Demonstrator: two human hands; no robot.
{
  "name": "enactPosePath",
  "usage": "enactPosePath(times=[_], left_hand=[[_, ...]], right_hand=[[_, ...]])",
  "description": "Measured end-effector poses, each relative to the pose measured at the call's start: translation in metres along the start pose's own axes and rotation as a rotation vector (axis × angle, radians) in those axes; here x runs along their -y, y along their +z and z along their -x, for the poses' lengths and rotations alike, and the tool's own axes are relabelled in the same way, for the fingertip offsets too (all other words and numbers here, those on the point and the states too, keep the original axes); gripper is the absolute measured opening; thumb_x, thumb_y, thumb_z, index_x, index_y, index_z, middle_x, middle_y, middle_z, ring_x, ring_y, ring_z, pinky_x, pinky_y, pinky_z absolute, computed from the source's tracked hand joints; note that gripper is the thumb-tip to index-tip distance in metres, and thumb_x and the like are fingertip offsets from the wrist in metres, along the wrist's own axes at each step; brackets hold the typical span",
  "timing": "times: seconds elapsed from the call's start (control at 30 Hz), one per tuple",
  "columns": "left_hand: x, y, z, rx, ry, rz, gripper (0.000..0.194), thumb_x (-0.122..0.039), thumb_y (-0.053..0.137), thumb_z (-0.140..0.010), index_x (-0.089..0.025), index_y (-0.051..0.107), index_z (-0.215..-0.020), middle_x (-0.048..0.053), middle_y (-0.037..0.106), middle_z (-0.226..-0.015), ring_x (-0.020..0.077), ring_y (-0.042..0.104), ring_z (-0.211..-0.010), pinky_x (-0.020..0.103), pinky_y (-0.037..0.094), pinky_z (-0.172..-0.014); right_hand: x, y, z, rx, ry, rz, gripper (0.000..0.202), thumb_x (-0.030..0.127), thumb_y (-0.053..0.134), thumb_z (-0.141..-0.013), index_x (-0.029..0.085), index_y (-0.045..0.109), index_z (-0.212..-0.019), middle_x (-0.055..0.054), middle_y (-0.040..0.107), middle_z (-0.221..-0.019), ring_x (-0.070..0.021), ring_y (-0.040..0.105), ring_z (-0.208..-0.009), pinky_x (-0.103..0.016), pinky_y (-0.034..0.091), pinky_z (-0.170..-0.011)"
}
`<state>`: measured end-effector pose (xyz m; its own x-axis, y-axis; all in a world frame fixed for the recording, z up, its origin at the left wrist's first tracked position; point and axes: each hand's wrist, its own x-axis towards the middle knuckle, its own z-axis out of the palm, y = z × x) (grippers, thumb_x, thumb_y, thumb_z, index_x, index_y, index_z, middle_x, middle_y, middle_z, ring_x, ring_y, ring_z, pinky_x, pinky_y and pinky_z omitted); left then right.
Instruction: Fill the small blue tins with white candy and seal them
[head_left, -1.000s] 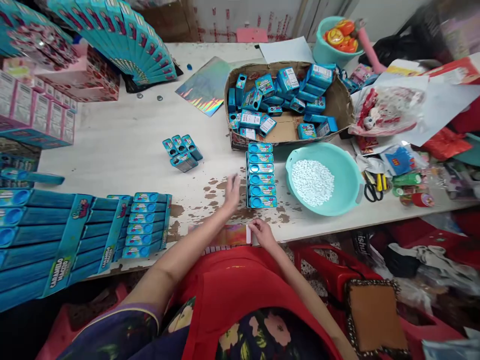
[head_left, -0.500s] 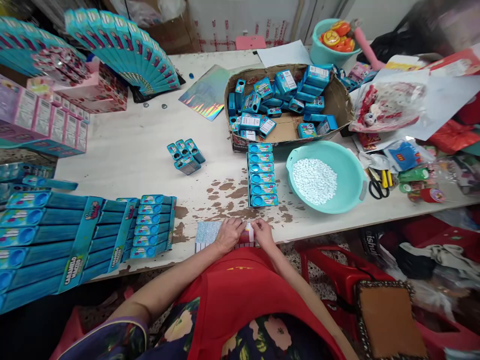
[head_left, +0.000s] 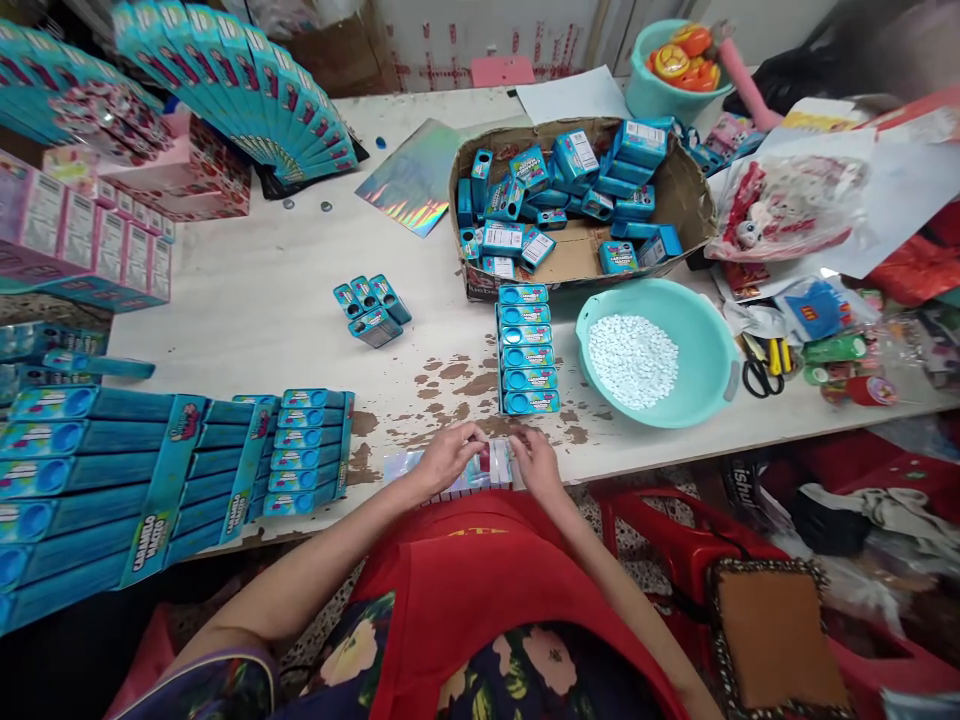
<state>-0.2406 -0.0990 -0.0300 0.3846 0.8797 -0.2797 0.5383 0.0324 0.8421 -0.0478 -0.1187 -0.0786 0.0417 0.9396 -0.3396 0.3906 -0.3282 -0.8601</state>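
At the table's near edge lies a shiny silvery sheet [head_left: 401,466] marked with dark strokes along its lower side; it looks like a sticker sheet. My left hand [head_left: 448,460] is over its middle, thumb and fingertips brought together. What they pinch is too small to make out. Beside those fingertips shows a dark red patch [head_left: 484,460], with pale strips [head_left: 500,466] to its right. My right hand [head_left: 535,462] is at the sheet's right end, fingers curled and tips together; their contents are hidden. Beyond my hands stands a row of blue candy boxes [head_left: 528,358].
Further back is a cardboard box [head_left: 574,268] of loose blue boxes. A turquoise basin [head_left: 701,375] holds white candies. Scissors [head_left: 761,372] lie to its right. Filled blue displays [head_left: 150,500] crowd the left; several blue boxes [head_left: 375,327] stand mid-table. A red stool [head_left: 675,540] is below right.
My left hand has lifted and shifted slightly left, its fingers now pinched. My right hand has moved a little right. The dark red patch and pale strips now show between them.
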Motion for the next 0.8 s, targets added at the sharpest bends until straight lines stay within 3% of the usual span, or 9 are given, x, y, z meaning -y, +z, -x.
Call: enactPosePath(times=[0.1, 0.17, 0.23, 0.33, 0.4, 0.5, 0.6, 0.8], left_hand=[[-0.022, -0.020, 0.000, 0.117, 0.132, -0.090, 0.026, -0.031, 0.040, -0.091, -0.021, 0.064, -0.086, 0.004, 0.064, -0.084, 0.0188, 0.054, -0.085, 0.031, 0.040, -0.079], [-0.031, -0.024, 0.002, 0.160, 0.225, -0.131, 0.028, -0.032, 0.040, -0.092, -0.023, 0.065, -0.094, 0.005, 0.065, -0.086, 0.0187, 0.054, -0.084, 0.032, 0.039, -0.081], [-0.036, -0.024, 0.004, 0.054, 0.222, -0.106, 0.029, -0.035, 0.041, -0.091, -0.025, 0.063, -0.107, 0.005, 0.064, -0.087, 0.0192, 0.055, -0.086, 0.034, 0.040, -0.084], [-0.039, -0.019, 0.007, -0.194, 0.062, 0.168, 0.044, -0.042, 0.051, -0.085, -0.027, 0.050, -0.127, 0.006, 0.062, -0.103, 0.0207, 0.055, -0.097, 0.035, 0.042, -0.086], [-0.040, -0.012, 0.007, -0.140, -0.049, 0.455, 0.053, -0.046, 0.061, -0.077, -0.025, 0.050, -0.124, 0.007, 0.061, -0.107, 0.0205, 0.057, -0.095, 0.033, 0.046, -0.079], [-0.043, -0.005, 0.003, -0.005, -0.197, 0.706, 0.035, -0.046, 0.063, -0.073, -0.017, 0.059, -0.093, 0.003, 0.061, -0.077, 0.0148, 0.057, -0.069, 0.029, 0.046, -0.065], [-0.047, -0.005, -0.005, -0.057, -0.193, 0.643, 0.025, -0.041, 0.060, -0.076, -0.016, 0.059, -0.075, -0.001, 0.053, -0.062, 0.0116, 0.050, -0.059, 0.026, 0.043, -0.061], [-0.053, -0.022, -0.032, -0.130, -0.026, 0.322, 0.020, -0.035, 0.050, -0.082, -0.020, 0.057, -0.093, -0.001, 0.056, -0.075, 0.0131, 0.049, -0.067, 0.025, 0.039, -0.063]], right_hand=[[0.038, -0.016, 0.021, 0.150, -0.087, -0.136, 0.037, 0.033, 0.066, -0.074, 0.023, 0.060, -0.110, -0.006, 0.067, -0.103, -0.0205, 0.061, -0.093, -0.033, 0.048, -0.083], [0.059, -0.018, 0.029, 0.210, -0.099, -0.162, 0.029, 0.032, 0.070, -0.071, 0.022, 0.064, -0.097, -0.003, 0.068, -0.090, -0.0184, 0.062, -0.083, -0.031, 0.049, -0.078], [0.074, -0.016, 0.030, 0.208, -0.084, -0.182, 0.015, 0.033, 0.068, -0.073, 0.020, 0.065, -0.079, 0.000, 0.067, -0.075, -0.0160, 0.061, -0.072, -0.029, 0.049, -0.071], [0.087, -0.017, 0.028, 0.115, -0.041, -0.260, 0.018, 0.037, 0.066, -0.074, 0.019, 0.061, -0.072, 0.001, 0.063, -0.068, -0.0142, 0.058, -0.065, -0.027, 0.049, -0.065], [0.091, -0.020, 0.027, 0.059, -0.019, -0.326, 0.020, 0.038, 0.068, -0.074, 0.019, 0.060, -0.074, 0.000, 0.064, -0.070, -0.0143, 0.059, -0.067, -0.027, 0.049, -0.065], [0.094, -0.024, 0.028, -0.018, 0.000, -0.373, 0.021, 0.039, 0.067, -0.075, 0.019, 0.061, -0.077, -0.001, 0.065, -0.072, -0.0152, 0.060, -0.068, -0.027, 0.049, -0.065], [0.095, -0.027, 0.026, -0.115, -0.043, -0.279, 0.021, 0.039, 0.062, -0.079, 0.019, 0.063, -0.080, -0.002, 0.066, -0.074, -0.0158, 0.060, -0.070, -0.028, 0.048, -0.066], [0.092, -0.036, 0.006, -0.296, -0.184, 0.044, 0.023, 0.041, 0.058, -0.082, 0.020, 0.065, -0.076, -0.001, 0.058, -0.073, -0.0139, 0.050, -0.065, -0.027, 0.043, -0.063]])
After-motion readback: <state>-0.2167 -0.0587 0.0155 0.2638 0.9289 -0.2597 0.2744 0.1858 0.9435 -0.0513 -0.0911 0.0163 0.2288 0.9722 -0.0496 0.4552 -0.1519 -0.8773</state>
